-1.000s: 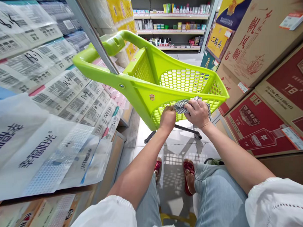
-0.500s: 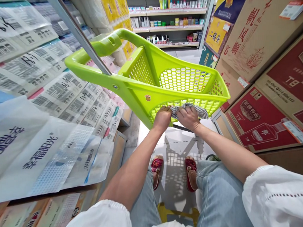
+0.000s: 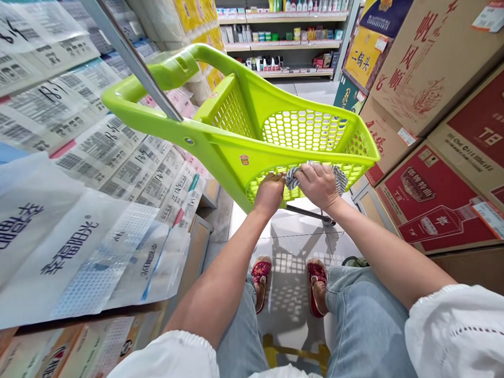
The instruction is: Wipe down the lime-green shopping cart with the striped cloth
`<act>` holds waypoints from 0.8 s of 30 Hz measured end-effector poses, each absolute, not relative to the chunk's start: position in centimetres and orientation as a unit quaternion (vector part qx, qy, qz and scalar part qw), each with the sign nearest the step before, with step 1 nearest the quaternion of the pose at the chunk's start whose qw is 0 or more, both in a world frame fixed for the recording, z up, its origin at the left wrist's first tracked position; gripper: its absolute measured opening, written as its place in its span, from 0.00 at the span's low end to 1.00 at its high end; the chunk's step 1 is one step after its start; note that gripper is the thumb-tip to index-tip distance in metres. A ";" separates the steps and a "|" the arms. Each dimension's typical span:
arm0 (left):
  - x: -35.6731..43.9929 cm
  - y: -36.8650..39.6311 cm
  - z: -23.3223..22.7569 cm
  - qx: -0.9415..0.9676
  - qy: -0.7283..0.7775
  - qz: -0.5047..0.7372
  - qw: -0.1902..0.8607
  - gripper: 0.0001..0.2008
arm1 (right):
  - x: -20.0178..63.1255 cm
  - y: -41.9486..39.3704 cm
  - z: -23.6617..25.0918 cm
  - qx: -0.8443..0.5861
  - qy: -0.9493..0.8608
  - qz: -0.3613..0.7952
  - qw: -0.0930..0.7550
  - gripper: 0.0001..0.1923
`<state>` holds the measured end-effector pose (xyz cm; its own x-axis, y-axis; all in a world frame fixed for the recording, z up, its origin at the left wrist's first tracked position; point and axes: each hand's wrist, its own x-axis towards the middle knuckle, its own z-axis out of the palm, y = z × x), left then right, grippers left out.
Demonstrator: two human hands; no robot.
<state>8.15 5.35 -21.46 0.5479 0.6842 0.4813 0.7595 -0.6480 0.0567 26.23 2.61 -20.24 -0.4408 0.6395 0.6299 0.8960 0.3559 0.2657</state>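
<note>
"Where are the person's hands working?"

"Both are reaching out to the near side of a lime-green shopping cart (image 3: 228, 149), which is standing crosswise on the pale tiled floor (image 3: 242, 230)."

"What is the right hand (image 3: 319, 183) doing?"

"It is grasping a grey-and-white striped cloth (image 3: 340, 180), fingers bending over the bunched fabric. The cloth is lying just below the basket's upper rim, against the lattice panel (image 3: 255, 186), and one end is sticking out beyond the knuckles."

"And the left hand (image 3: 269, 192)?"

"It is resting just beside the cloth, nearer the handle (image 3: 126, 103) end, with its fingers curling in toward the lattice. I cannot tell whether they are gripping the plastic, pinching a cloth corner or only touching."

"What is surrounding them?"

"Plastic-wrapped packs (image 3: 76, 249) are lining the left side, and a metal post (image 3: 124, 48) is slanting in front of the handle. Red liquor cartons (image 3: 431, 198) are standing on the right; cosmetics shelves (image 3: 298, 45) are facing the aisle beyond. Red shoes (image 3: 317, 285) are showing on the floor below."
</note>
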 end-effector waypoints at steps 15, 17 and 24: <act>7.9 4.8 -21.2 -0.879 -0.415 -0.211 0.100 0.18 | 25.8 1.8 -27.3 -0.417 -0.866 -0.250 0.117 0.14; 7.8 4.8 -21.2 -0.879 -0.420 -0.204 0.097 0.18 | 25.6 1.6 -28.0 -0.391 -0.885 -0.235 0.090 0.14; 7.8 4.9 -21.4 -0.875 -0.419 -0.216 0.107 0.17 | 25.7 2.0 -24.2 -0.440 -0.856 -0.245 0.114 0.14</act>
